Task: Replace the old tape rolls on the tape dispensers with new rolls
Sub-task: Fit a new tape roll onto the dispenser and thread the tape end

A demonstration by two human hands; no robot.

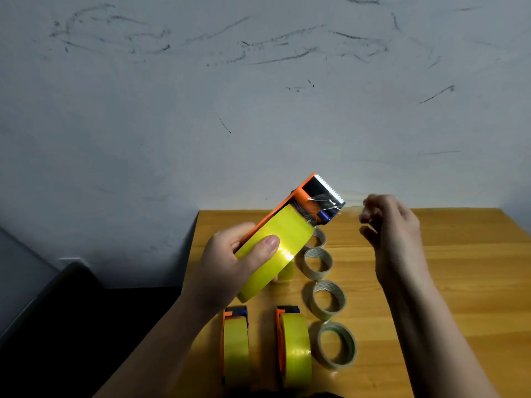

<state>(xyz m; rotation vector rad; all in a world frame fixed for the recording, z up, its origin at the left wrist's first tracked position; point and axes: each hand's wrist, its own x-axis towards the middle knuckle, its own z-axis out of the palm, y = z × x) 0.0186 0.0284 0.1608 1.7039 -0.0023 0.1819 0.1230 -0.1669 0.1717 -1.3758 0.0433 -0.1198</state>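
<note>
Orange plastic tape dispenser [301,208] with yellow tape roll [273,254], gripped by left hand [230,265] above wooden table [459,268]; right hand [393,225] loosely curled beside it.

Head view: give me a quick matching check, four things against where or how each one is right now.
Things
1. left hand
2. right hand
3. green-cored roll
4. serrated blade

States
A. lying flat on the wooden table, nearest the camera in the line of used rolls
B. at the far, raised end of the held dispenser
C. raised beside the dispenser, fingers curled, blurred
D. gripping the dispenser with the yellow tape roll, thumb on the tape

Pairs: 1-D, 2-C, 3-A, 4-B
</note>
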